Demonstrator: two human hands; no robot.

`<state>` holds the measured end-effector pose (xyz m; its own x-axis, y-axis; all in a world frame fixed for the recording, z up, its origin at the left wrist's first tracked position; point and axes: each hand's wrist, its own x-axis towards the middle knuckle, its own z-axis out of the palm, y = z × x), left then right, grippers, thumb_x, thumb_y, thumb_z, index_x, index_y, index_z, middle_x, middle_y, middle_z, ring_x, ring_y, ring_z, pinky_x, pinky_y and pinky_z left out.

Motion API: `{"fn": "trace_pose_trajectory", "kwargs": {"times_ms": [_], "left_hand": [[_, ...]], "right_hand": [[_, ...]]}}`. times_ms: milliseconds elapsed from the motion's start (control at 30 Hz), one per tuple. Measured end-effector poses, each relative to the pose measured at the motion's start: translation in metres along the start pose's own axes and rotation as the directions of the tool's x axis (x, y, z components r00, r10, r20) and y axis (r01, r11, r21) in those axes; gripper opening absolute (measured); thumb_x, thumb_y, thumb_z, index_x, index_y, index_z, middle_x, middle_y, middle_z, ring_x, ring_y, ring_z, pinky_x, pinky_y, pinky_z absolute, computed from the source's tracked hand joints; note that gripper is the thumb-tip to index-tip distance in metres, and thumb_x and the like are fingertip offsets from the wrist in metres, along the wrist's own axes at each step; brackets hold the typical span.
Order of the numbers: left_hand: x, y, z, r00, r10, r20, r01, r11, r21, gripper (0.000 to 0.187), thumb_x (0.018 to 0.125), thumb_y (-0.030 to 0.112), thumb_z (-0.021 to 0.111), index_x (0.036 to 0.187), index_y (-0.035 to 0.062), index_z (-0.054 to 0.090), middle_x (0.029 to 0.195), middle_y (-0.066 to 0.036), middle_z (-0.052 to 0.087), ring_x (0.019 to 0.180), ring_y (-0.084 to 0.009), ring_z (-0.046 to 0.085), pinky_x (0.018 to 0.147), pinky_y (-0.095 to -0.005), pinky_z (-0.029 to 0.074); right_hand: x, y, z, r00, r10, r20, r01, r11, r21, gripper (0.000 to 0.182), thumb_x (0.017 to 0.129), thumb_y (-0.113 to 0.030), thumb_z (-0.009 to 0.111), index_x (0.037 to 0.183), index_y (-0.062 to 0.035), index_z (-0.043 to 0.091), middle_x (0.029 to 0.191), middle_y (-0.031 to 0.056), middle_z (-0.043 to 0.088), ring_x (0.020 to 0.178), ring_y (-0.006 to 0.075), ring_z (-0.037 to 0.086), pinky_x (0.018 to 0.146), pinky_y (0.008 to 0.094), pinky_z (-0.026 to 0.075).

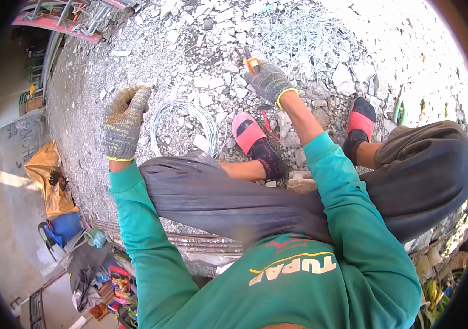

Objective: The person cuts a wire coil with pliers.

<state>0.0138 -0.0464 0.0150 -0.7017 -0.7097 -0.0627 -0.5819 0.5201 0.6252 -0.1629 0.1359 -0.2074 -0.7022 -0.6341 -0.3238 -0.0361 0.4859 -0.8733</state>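
My left hand (127,122), in a grey knit work glove, is raised over the gravel with its fingers curled and pinched together. Whether a wire is between the fingertips is too small to tell. In my gloved right hand (271,83) is a pair of pliers with orange handles (252,65), its dark jaws pointing away from me. A coil of thin metal wire (210,125) lies on the ground between my left hand and my foot. Beyond my right hand spreads a loose pile of short wire pieces (308,41).
My feet in red slippers (247,131) rest on rubble. A green-handled tool (400,111) lies by my right foot, and a red strip (268,125) between the feet. Red metal framing (58,24) stands far left. A brown sack (50,178) and a blue container (68,226) are at the left.
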Motion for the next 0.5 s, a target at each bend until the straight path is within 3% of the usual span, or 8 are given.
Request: {"fn": "trace_pose_trajectory", "kwargs": {"times_ms": [33,200,300,367,500], "left_hand": [[0.001,0.003,0.001,1.0,0.008,0.012,-0.007,1.0,-0.011,0.026,0.091,0.026,0.071,0.105,0.0044,0.07,0.073,0.003,0.06,0.06,-0.0029,0.047,0.052,-0.0186,0.037],[0.0,0.012,0.006,1.0,-0.012,0.026,0.013,0.999,-0.041,0.024,0.091,0.026,0.07,0.103,0.0046,0.07,0.072,0.003,0.058,0.057,-0.0027,0.044,0.051,-0.0188,0.035],[-0.003,0.017,0.009,0.996,-0.033,0.081,0.038,0.998,-0.054,0.027,0.093,0.026,0.068,0.107,0.0028,0.069,0.08,-0.001,0.065,0.068,-0.0055,0.054,0.059,-0.0218,0.044],[-0.008,0.02,0.01,0.992,0.003,0.127,0.006,0.997,-0.071,0.025,0.093,0.025,0.067,0.105,0.0037,0.069,0.075,0.001,0.061,0.061,-0.0031,0.048,0.053,-0.0197,0.039],[-0.008,0.011,0.012,0.988,0.012,0.154,0.003,0.995,-0.095,0.026,0.096,0.023,0.063,0.109,0.0021,0.068,0.081,0.0,0.063,0.066,-0.0036,0.051,0.056,-0.0194,0.042]], "right_hand": [[-0.013,-0.017,0.015,0.996,-0.07,0.052,0.059,0.981,0.186,0.036,0.087,-0.029,0.06,0.113,-0.0031,0.061,0.091,0.0239,0.069,0.088,0.04,0.067,0.076,0.0468,0.052],[-0.071,-0.097,0.043,0.935,-0.354,0.021,0.343,0.918,0.197,0.042,0.087,-0.032,0.068,0.116,-0.0028,0.06,0.08,0.0219,0.068,0.076,0.0396,0.066,0.065,0.0455,0.05],[-0.087,-0.109,0.051,0.896,-0.439,-0.07,0.445,0.879,0.173,0.044,0.088,-0.03,0.067,0.122,-0.0034,0.057,0.08,0.022,0.067,0.076,0.0398,0.066,0.065,0.0475,0.05],[-0.09,-0.112,0.054,0.892,-0.446,-0.071,0.451,0.868,0.208,0.043,0.088,-0.028,0.067,0.123,-0.0034,0.057,0.083,0.0224,0.067,0.078,0.0399,0.066,0.067,0.0475,0.05],[-0.091,-0.114,0.061,0.901,-0.431,-0.042,0.427,0.869,0.251,0.041,0.088,-0.021,0.066,0.124,-0.0032,0.055,0.092,0.0236,0.066,0.085,0.0405,0.065,0.072,0.0473,0.05]]}}
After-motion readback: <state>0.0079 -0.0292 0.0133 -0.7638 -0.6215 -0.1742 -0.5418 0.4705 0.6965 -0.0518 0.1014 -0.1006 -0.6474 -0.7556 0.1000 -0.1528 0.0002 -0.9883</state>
